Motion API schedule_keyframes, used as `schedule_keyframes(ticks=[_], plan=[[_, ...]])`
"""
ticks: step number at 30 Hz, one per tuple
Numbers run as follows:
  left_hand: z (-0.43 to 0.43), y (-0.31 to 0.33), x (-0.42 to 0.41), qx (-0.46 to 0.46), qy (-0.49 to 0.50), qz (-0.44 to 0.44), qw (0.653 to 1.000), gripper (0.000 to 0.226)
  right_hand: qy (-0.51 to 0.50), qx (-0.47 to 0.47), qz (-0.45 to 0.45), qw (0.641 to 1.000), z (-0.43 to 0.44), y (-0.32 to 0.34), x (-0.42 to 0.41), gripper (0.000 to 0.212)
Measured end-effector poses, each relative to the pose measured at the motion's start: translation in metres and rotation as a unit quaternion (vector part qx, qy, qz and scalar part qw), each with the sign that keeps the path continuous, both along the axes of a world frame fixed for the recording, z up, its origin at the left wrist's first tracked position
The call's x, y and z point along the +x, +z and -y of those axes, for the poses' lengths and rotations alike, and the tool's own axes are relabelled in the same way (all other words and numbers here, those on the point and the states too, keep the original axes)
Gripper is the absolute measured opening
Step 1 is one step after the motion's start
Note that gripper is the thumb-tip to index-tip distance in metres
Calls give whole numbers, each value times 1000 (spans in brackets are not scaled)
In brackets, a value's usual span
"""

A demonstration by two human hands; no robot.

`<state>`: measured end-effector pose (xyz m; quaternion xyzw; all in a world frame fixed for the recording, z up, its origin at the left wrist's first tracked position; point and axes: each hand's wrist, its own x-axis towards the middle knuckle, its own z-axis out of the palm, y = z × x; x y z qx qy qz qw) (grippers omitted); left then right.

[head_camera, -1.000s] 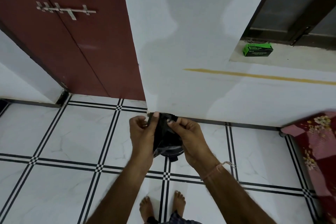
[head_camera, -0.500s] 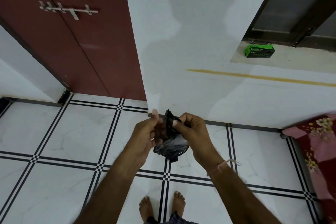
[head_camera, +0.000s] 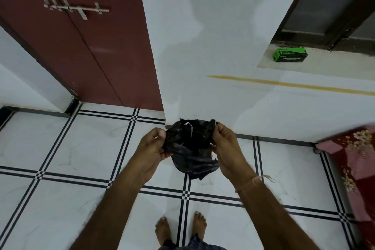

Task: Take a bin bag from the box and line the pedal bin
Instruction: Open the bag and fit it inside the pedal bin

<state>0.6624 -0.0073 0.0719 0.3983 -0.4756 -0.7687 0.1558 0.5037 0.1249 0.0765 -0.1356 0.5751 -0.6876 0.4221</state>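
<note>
A crumpled black bin bag [head_camera: 188, 140] hangs between my two hands in the middle of the head view. My left hand [head_camera: 152, 146] pinches its left edge and my right hand [head_camera: 225, 146] pinches its right edge, with the bag stretched between them. Directly below the bag stands the dark pedal bin [head_camera: 182, 165] on the floor by the wall, mostly hidden by the bag. The green bin bag box [head_camera: 290, 55] lies on the window ledge at the upper right.
A dark red double door [head_camera: 91, 46] with a metal latch stands at the left. A white wall runs behind the bin. A red floral cloth [head_camera: 357, 158] covers something at the right edge. My bare feet [head_camera: 180, 229] stand on the white tiled floor.
My hands have moved apart, spreading the bunched bag wider. The lower end of the bag now hangs down over the bin.
</note>
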Motion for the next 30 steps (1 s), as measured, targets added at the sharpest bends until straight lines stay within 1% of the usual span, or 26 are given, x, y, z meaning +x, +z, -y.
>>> schedule_keyframes(ticks=[2, 4, 7, 9, 10, 11, 12, 13, 14, 15, 16, 17, 18, 20, 21, 22, 23, 24, 25, 26, 27, 28, 29, 30], plan=[[3, 1, 5, -49, 8, 7, 999, 28, -36, 14, 6, 999, 3, 0, -5, 37], [10, 0, 11, -122, 2, 11, 993, 28, -65, 26, 23, 997, 9, 0, -8, 33], [18, 0, 18, -262, -16, 40, 964, 22, -82, 32, 44, 995, 16, 0, -8, 30], [22, -4, 17, -317, -4, 70, 946, 14, -64, 27, 48, 996, 18, 2, -8, 33], [21, -4, 14, -317, -4, 88, 944, 10, -48, 23, 53, 997, 18, 5, -9, 34], [20, -2, 8, -294, -14, 102, 950, 18, -26, 17, 60, 998, 18, 7, -10, 35], [20, 0, 2, -259, -36, 103, 960, 33, 0, 15, 66, 998, 18, 10, -11, 35], [20, 0, -4, -225, -67, 90, 968, 46, 28, 16, 69, 997, 18, 11, -13, 35], [17, 4, -10, -194, -109, 80, 972, 52, 57, 22, 71, 996, 18, 13, -16, 35], [13, 9, -15, -171, -157, 63, 971, 52, 81, 32, 73, 993, 18, 15, -19, 35], [9, 15, -19, -164, -194, 48, 966, 47, 99, 43, 72, 992, 20, 16, -23, 37], [8, 17, -22, -162, -210, 38, 963, 40, 109, 55, 65, 990, 21, 17, -27, 41], [5, 22, -23, -155, -214, 21, 964, 34, 116, 66, 55, 990, 23, 17, -33, 47], [4, 22, -22, -99, -188, -12, 977, 31, 121, 72, 45, 989, 26, 19, -42, 58], [2, 24, -23, -64, -175, -23, 982, 30, 120, 71, 40, 989, 28, 19, -44, 55], [0, 24, -24, -42, -160, -26, 986, 28, 109, 69, 17, 991, 31, 16, -44, 46], [-4, 25, -26, -34, -139, -26, 989, 27, 90, 79, -40, 992, 33, 12, -44, 35], [-8, 23, -29, -40, -114, -21, 992, 28, 52, 115, -139, 982, 35, 10, -41, 27], [-12, 23, -32, -49, -85, -14, 995, 32, -13, 164, -250, 954, 33, 9, -37, 25], [-16, 22, -35, -71, -60, -5, 996, 34, -76, 184, -314, 928, 28, 10, -32, 30], [-18, 22, -37, -98, -41, 4, 994, 32, -90, 174, -303, 933, 22, 13, -25, 40], [-20, 22, -38, -133, -32, 12, 991, 28, -46, 142, -224, 963, 17, 18, -17, 50], [-22, 22, -39, -167, -37, 19, 985, 24, 31, 122, -118, 985, 13, 23, -10, 56], [-23, 21, -39, -197, -53, 24, 979, 22, 97, 117, -42, 987, 9, 26, -5, 54]])
